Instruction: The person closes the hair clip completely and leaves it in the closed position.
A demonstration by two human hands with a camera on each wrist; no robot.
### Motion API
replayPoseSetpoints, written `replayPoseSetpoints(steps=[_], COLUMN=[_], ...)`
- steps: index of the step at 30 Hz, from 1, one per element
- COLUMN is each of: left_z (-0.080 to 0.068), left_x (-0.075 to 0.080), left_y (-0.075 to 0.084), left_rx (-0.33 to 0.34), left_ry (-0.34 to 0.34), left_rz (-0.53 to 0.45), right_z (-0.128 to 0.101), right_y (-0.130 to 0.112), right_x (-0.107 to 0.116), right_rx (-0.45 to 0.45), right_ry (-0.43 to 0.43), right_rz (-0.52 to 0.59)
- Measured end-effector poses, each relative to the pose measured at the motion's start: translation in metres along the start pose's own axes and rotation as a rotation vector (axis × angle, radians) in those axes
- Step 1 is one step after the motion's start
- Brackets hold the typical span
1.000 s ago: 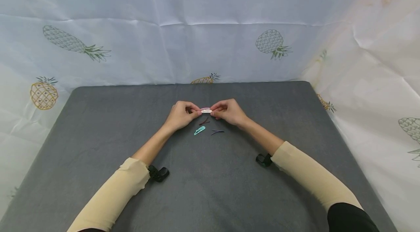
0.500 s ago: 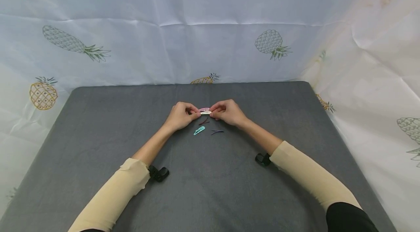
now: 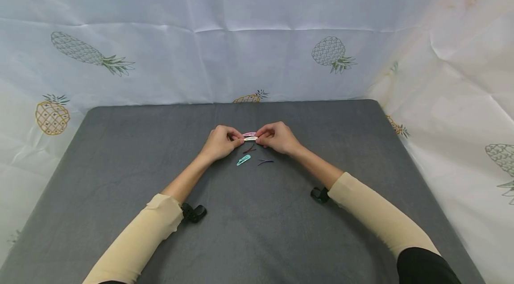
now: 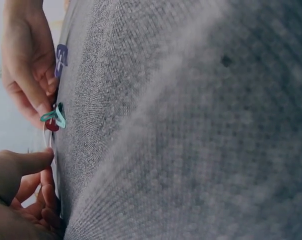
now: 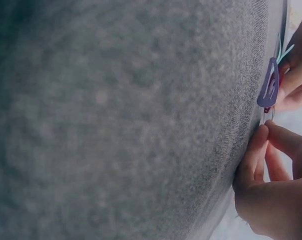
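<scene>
Between my two hands in the head view is a white snap hair clip (image 3: 250,139), its ends at the fingertips. My left hand (image 3: 222,142) pinches its left end between thumb and fingers, and my right hand (image 3: 279,137) pinches the right end. A pink hair clip (image 3: 249,134) shows just behind the white one, partly hidden by the fingers. Closer to me lie a dark red clip (image 3: 249,148), a teal clip (image 3: 243,160) and a purple clip (image 3: 265,161), each with its parts spread apart. The purple clip (image 5: 269,92) appears larger in the right wrist view.
A grey cloth (image 3: 257,230) covers the table. White curtains (image 3: 217,60) with pineapple prints hang behind it and along the sides. Dark wrist devices (image 3: 194,213) stick out from the beige sleeves (image 3: 140,239).
Both hands have shifted slightly left and toward me with the white clip. More of the pink clip shows behind it. The other clips have stayed in place.
</scene>
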State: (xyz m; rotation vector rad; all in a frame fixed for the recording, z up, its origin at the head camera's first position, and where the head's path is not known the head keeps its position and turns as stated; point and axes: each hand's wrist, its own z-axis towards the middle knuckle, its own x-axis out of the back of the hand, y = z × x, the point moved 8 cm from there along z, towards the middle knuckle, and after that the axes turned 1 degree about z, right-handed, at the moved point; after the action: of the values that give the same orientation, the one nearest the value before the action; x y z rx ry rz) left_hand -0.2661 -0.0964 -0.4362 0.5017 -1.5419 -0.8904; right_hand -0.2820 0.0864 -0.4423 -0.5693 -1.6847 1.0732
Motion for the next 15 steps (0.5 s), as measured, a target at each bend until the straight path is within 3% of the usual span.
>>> replayPoseSetpoints(steps=[15], left_z=[0.0015], left_x=[-0.0019], left_y=[-0.0001], left_rx=[0.014], left_ry=[0.008], left_rz=[0.026], right_z=[-0.0005], right_y=[-0.0011], right_x=[-0.0007], right_rx=[0.005], right_ry=[0.000], right_rz=[-0.036])
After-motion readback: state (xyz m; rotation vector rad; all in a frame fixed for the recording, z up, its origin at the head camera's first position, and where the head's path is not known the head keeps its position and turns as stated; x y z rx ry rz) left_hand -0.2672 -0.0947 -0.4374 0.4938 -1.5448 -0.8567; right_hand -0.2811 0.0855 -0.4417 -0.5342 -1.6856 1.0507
